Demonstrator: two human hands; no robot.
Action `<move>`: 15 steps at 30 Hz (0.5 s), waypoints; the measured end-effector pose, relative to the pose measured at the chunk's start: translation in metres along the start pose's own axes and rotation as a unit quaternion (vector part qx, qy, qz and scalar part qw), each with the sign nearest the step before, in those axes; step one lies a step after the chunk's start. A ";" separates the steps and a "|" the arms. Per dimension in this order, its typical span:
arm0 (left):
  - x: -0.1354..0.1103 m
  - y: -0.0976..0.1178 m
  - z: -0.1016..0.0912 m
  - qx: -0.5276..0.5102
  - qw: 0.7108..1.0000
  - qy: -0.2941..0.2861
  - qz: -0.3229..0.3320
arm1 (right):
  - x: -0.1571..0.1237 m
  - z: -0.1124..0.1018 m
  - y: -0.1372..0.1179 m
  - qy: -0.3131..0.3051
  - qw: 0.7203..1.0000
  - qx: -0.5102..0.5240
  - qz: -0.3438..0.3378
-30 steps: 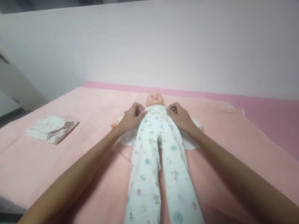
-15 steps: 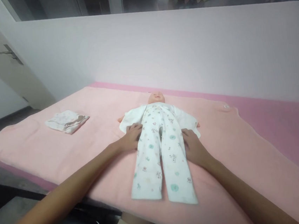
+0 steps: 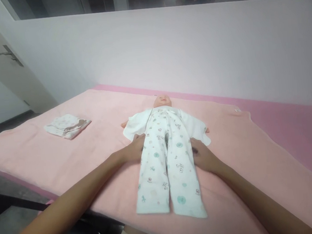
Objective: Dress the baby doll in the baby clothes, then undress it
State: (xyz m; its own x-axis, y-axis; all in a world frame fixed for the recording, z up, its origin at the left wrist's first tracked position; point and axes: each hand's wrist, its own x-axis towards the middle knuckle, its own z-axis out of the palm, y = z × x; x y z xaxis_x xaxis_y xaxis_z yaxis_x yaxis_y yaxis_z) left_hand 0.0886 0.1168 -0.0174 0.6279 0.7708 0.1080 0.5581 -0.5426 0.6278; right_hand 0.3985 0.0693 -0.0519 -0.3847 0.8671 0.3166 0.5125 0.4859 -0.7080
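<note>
A baby doll (image 3: 162,101) lies on its back on a pink blanket (image 3: 98,144), dressed in a white top (image 3: 137,124). White patterned baby trousers (image 3: 167,160) are laid flat over its body, legs pointing toward me. My left hand (image 3: 133,150) rests at the left edge of the trousers, about mid-leg, fingers curled against the cloth. At the right edge sits my right hand (image 3: 202,156), its fingers tucked at the fabric. Whether either hand pinches the cloth is hidden.
A folded patterned cloth (image 3: 67,125) lies on the blanket to the left. A white wall (image 3: 166,57) rises behind the bed, with a door (image 3: 5,69) at far left. The bed's near edge (image 3: 71,209) drops to a dark floor.
Both hands slid from the trouser waistband near the doll's neck down along the sides to mid-leg. The view pulled back from the doll.
</note>
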 end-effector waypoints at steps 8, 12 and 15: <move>-0.006 0.000 -0.014 -0.011 0.998 -0.046 -0.035 | 0.000 0.000 -0.003 0.018 0.999 -0.021 0.033; -0.008 -0.001 -0.014 -0.006 0.998 -0.012 -0.062 | -0.002 0.000 -0.005 0.019 0.997 -0.046 0.058; -0.009 0.000 -0.013 -0.014 0.999 -0.010 -0.047 | -0.004 0.000 -0.006 0.016 0.998 -0.050 0.043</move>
State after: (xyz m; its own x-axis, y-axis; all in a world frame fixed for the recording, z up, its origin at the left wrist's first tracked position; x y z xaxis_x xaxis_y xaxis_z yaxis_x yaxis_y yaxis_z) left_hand 0.0759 0.1142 -0.0080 0.5843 0.8109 0.0314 0.5997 -0.4575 0.6565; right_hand 0.3967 0.0632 -0.0493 -0.3119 0.9083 0.2786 0.6170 0.4166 -0.6676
